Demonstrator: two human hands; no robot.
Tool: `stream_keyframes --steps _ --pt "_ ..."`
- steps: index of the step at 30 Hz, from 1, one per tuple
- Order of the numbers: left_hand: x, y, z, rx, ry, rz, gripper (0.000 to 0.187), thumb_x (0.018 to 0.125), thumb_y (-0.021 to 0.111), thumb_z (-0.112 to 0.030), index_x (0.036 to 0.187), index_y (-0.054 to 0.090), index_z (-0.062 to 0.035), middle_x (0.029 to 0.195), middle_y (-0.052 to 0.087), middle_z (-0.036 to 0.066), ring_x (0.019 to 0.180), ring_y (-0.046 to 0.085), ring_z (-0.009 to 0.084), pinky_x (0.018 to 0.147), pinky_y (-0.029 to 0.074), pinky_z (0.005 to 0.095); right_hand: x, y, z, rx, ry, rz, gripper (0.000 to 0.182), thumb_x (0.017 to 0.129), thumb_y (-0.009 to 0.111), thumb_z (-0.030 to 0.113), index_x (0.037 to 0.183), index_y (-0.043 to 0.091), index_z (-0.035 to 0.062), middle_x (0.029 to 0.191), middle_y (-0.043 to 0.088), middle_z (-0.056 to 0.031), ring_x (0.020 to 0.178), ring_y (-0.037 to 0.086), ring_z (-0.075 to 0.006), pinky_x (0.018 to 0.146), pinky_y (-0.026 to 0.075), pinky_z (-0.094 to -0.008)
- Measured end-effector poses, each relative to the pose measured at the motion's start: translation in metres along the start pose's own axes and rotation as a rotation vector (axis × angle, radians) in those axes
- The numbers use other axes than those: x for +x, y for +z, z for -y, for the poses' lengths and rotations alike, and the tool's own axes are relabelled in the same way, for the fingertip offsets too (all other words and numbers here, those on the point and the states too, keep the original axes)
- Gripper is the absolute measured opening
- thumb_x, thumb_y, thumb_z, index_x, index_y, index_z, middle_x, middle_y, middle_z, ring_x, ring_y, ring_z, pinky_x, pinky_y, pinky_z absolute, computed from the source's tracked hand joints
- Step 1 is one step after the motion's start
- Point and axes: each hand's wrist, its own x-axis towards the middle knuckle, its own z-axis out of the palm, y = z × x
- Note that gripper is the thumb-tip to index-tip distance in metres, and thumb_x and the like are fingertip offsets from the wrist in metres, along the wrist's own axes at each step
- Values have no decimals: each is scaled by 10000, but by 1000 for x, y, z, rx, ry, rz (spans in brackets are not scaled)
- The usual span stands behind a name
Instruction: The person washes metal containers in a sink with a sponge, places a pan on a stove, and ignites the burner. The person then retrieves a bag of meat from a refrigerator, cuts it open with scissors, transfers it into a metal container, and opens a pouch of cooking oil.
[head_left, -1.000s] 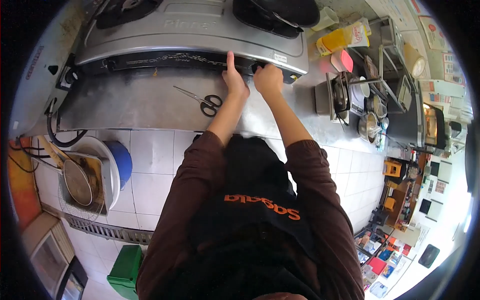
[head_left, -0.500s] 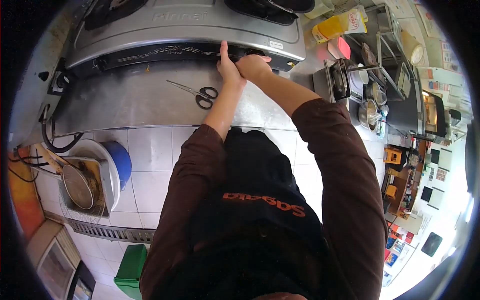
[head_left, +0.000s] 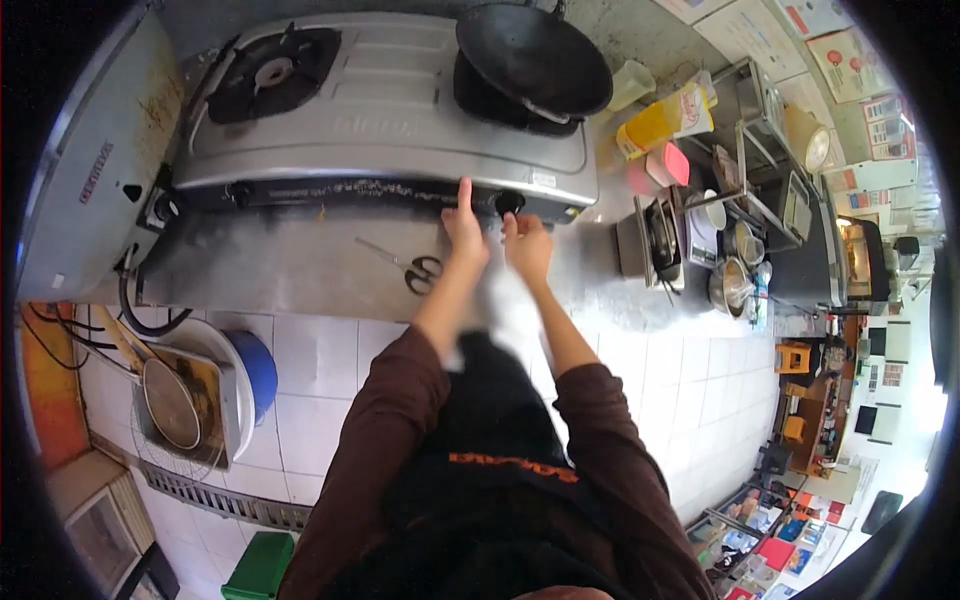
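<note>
A silver two-burner gas stove (head_left: 390,150) stands on the steel counter. A dark wok (head_left: 535,62) sits on its right burner. My right hand (head_left: 530,247) is at the black stove knob (head_left: 509,203), thumb and fingertips pinched on it. Just left of that, my left hand (head_left: 467,235) rests at the stove's front panel, one digit stretched upward and the others partly hidden; it holds nothing that I can see. Black-handled scissors (head_left: 422,273) lie on the counter left of my left forearm.
At right are a yellow pouch (head_left: 665,125), a pink-lidded container (head_left: 668,165), and a metal rack (head_left: 745,180) with bowls. A blue tub (head_left: 255,375) and a strainer (head_left: 172,402) are low on the left. A green bin (head_left: 258,568) stands on the floor.
The view has tilted up, bringing the wok and both burners into sight. My right hand has moved apart from my left hand, and its fingertips now show at the knob.
</note>
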Motion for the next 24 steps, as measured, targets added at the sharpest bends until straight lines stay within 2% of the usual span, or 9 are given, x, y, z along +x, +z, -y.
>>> stream_keyframes --steps 1,2,4,6,8,15,18,20,24 --pt "1 2 -1 29 -26 -17 730 674 689 -418 1114 332 43 1095 457 123 947 478 190 822 399 318 1 -3 7 -185 -129 -48 287 800 539 285 743 550 4 636 610 -142 594 601 -304 569 469 -377" --pt "-3 7 -5 30 -16 -12 730 674 689 -418 1114 332 43 1095 457 123 947 478 190 822 399 318 2 -7 15 -176 -135 -49 287 800 539 285 743 550 4 636 610 -142 594 601 -304 569 469 -377" --pt "-6 14 -7 51 -54 -73 517 689 664 -439 970 504 -35 940 535 33 842 503 123 747 406 255 5 -11 27 -295 -118 7 286 810 519 288 725 538 15 645 603 -159 608 594 -333 567 467 -399" --pt "-3 15 -4 59 -22 -108 568 675 671 -454 1005 496 -27 944 528 33 850 498 125 751 403 255 7 -8 31 -306 -116 -11 291 806 512 286 700 522 15 639 593 -184 609 586 -358 569 465 -413" --pt "-1 17 -4 138 -25 -214 879 630 712 -449 1162 290 108 1117 459 148 970 481 211 835 404 294 12 -6 36 -478 -50 10 261 796 508 249 703 537 6 652 592 -198 616 584 -373 592 474 -416" --pt "8 14 6 -47 -38 -157 913 603 721 -459 1135 306 154 1100 467 196 941 501 240 828 413 310 22 -4 60 -599 -17 70 209 773 490 169 761 606 -5 757 610 -185 699 602 -345 616 492 -408" --pt "4 16 4 -3 -52 -181 913 607 725 -440 1143 286 154 1119 449 196 939 500 249 816 420 315 26 -2 59 -715 -184 208 174 746 506 134 745 627 9 788 619 -156 724 613 -310 629 497 -385" --pt "1 15 4 5 -54 -156 920 608 728 -424 1171 255 130 1132 430 193 940 502 258 814 428 334 25 -4 61 -979 -504 407 158 726 513 130 694 640 41 780 626 -128 722 621 -277 635 500 -355" --pt "-12 27 -3 -157 -19 -75 907 615 724 -404 1200 220 72 1130 427 171 957 506 251 804 448 355 40 -8 55 -1096 -794 671 176 724 506 163 675 643 65 771 630 -133 726 624 -261 627 497 -342"
